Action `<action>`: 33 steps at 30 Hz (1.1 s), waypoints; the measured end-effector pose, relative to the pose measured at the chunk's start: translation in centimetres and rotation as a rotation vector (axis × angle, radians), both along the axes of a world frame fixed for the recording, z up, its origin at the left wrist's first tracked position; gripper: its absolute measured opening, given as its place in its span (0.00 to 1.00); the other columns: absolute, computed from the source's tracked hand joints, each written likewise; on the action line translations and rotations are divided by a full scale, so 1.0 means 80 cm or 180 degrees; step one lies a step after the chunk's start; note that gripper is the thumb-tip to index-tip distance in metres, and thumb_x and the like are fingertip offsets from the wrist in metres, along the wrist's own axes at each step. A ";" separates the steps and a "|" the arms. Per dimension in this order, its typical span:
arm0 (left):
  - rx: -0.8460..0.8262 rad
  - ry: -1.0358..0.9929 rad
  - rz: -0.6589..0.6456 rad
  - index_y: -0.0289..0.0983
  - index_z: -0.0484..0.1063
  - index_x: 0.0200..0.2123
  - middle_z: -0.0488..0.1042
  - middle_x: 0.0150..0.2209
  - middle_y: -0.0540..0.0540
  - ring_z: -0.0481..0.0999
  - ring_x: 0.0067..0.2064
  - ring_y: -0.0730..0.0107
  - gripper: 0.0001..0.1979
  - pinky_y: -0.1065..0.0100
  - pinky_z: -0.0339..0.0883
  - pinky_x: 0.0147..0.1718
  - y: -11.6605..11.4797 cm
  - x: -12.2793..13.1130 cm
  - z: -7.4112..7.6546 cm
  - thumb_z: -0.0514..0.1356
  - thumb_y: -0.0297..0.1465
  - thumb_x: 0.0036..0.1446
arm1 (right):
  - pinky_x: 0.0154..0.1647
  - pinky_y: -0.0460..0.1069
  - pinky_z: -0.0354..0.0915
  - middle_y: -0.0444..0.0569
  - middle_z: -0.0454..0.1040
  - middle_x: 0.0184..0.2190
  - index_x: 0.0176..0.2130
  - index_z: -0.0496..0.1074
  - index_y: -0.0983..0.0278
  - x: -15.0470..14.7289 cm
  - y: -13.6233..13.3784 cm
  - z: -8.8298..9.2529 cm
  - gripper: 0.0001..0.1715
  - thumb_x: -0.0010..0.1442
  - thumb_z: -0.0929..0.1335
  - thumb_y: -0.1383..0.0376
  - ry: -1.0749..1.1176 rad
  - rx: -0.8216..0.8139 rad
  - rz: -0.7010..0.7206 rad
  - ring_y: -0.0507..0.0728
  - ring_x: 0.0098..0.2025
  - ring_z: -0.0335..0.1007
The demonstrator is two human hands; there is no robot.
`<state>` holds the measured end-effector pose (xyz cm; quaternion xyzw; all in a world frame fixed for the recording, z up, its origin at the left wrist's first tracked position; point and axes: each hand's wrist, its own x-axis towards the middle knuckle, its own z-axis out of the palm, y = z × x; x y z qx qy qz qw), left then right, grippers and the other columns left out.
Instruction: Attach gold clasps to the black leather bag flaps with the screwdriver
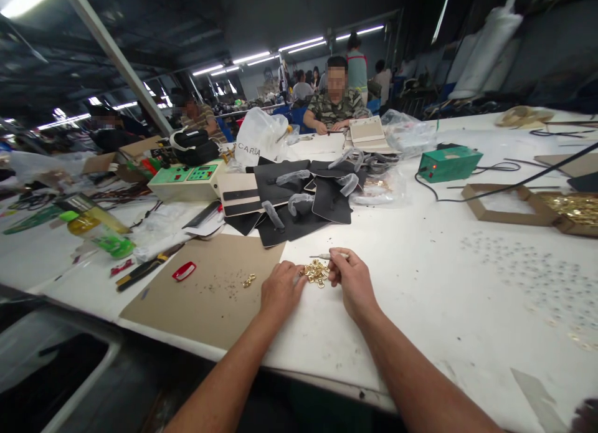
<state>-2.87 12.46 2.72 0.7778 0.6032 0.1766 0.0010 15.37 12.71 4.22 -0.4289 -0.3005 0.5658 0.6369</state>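
Observation:
A small heap of gold metal rings (316, 273) lies on the white table (420, 265) right in front of me. My left hand (281, 288) rests palm down beside the heap, its fingertips curled onto the rings. My right hand (351, 278) sits on the other side, fingers closed round a thin pen-like tool (327, 256) that points left over the heap. A few loose gold rings (249, 280) lie on the brown cardboard sheet (210, 290) to the left.
Black leather pieces (299, 202) are piled beyond the heap. A green box with cables (448, 163) and cardboard trays of gold parts (570, 210) stand right. A red clip (184, 271), cutter (140, 272) and bottles (100, 233) lie left. A person in camouflage (335, 103) sits opposite.

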 end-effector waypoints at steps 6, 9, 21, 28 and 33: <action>-0.0181 -0.0176 -0.0108 0.43 0.81 0.44 0.77 0.43 0.47 0.77 0.47 0.61 0.07 0.65 0.69 0.42 0.014 -0.009 0.000 0.63 0.34 0.67 | 0.20 0.44 0.61 0.42 0.72 0.24 0.39 0.77 0.64 -0.002 0.000 -0.002 0.23 0.55 0.78 0.49 -0.0110 -0.0017 0.0003 0.50 0.22 0.64; -0.0223 -0.0411 -0.0126 0.42 0.81 0.40 0.77 0.41 0.46 0.77 0.46 0.60 0.07 0.64 0.69 0.43 0.013 -0.011 0.001 0.62 0.34 0.68 | 0.20 0.44 0.60 0.42 0.72 0.24 0.38 0.77 0.64 -0.003 0.000 -0.004 0.23 0.56 0.77 0.48 -0.0220 -0.0028 0.0022 0.50 0.22 0.64; -0.0787 -0.3179 0.0580 0.37 0.79 0.49 0.81 0.31 0.49 0.77 0.30 0.68 0.18 0.69 0.71 0.35 -0.077 -0.042 0.014 0.59 0.44 0.68 | 0.21 0.45 0.59 0.44 0.74 0.27 0.44 0.77 0.64 -0.017 -0.015 -0.014 0.28 0.53 0.79 0.48 -0.0269 -0.0061 0.0447 0.51 0.23 0.66; -0.0891 -0.4370 0.0872 0.34 0.73 0.56 0.81 0.35 0.45 0.73 0.25 0.72 0.27 0.73 0.62 0.19 -0.107 -0.070 0.017 0.63 0.46 0.61 | 0.23 0.46 0.62 0.45 0.75 0.28 0.46 0.76 0.64 -0.072 -0.025 0.010 0.23 0.60 0.77 0.51 -0.0495 0.0240 0.0913 0.52 0.25 0.67; -0.0730 -0.4390 0.1055 0.36 0.75 0.49 0.81 0.41 0.42 0.81 0.38 0.63 0.20 0.71 0.73 0.27 -0.116 -0.108 0.004 0.66 0.43 0.58 | 0.24 0.45 0.63 0.42 0.73 0.27 0.45 0.76 0.63 -0.139 -0.020 0.037 0.19 0.63 0.76 0.52 -0.0673 0.0565 0.1243 0.51 0.24 0.68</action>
